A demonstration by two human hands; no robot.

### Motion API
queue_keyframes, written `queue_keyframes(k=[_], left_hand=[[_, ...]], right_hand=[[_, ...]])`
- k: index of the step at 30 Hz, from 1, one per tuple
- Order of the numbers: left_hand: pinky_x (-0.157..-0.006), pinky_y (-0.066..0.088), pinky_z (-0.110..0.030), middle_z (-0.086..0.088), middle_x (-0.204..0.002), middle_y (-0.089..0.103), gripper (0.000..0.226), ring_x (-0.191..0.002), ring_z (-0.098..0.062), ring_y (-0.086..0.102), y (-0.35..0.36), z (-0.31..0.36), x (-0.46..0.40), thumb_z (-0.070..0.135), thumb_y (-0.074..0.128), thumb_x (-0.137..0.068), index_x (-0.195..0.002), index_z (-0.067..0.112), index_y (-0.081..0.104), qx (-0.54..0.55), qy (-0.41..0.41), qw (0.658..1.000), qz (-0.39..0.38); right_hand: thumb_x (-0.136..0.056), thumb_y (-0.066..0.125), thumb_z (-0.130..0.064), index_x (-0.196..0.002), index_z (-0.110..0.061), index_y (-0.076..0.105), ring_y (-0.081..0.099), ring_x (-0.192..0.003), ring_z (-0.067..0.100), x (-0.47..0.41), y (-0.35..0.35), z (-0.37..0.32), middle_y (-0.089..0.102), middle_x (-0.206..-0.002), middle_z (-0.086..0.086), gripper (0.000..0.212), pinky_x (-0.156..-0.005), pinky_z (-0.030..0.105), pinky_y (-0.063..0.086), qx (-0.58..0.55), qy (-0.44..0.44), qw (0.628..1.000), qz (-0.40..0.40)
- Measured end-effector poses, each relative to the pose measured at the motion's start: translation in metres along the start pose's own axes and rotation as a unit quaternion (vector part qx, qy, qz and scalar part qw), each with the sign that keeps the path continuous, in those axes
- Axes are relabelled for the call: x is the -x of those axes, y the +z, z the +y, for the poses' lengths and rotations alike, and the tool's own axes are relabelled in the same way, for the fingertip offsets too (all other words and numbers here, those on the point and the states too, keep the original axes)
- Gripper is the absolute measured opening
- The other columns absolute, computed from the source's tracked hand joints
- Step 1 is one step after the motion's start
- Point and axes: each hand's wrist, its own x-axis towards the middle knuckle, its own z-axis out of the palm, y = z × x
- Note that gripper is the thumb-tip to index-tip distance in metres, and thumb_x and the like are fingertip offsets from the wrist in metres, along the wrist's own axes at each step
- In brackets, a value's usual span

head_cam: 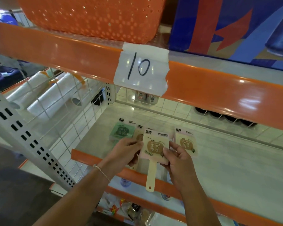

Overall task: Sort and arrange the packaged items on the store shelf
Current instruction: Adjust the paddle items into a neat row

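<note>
Both hands hold a pink packaged item (154,146) with a cream paddle-shaped handle hanging down over the shelf's front lip. My left hand (127,150) grips its left edge and my right hand (178,159) grips its right edge. On the white shelf (219,160) behind it lie a green pack (122,132) at the left, a beige pack (138,133) partly hidden behind the held one, and a pink pack (186,144) at the right. All face up with brown printed labels.
An orange shelf rail with a taped paper label reading 10 (141,69) hangs overhead, with an orange basket (95,17) above it. A white wire grid (69,111) walls the shelf's left side, plastic rolls (44,97) behind it. The lower shelf holds several small goods (131,207).
</note>
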Motion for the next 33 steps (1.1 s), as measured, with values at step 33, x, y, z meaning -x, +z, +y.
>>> queue_keyframes(k=[33], left_hand=[[-0.091, 0.048, -0.034, -0.002, -0.076, 0.07, 0.042, -0.081, -0.02, 0.062, -0.1, -0.051, -0.041, 0.034, 0.043, -0.09, -0.072, 0.009, 0.071, -0.467, 0.251, 0.814, 0.236]], right_hand=[[-0.094, 0.059, -0.03, -0.111, -0.002, 0.064, 0.051, -0.078, 0.018, -0.045, 0.04, 0.019, 0.068, -0.102, 0.012, 0.033, -0.077, 0.032, 0.046, 0.494, -0.139, 0.854, 0.086]])
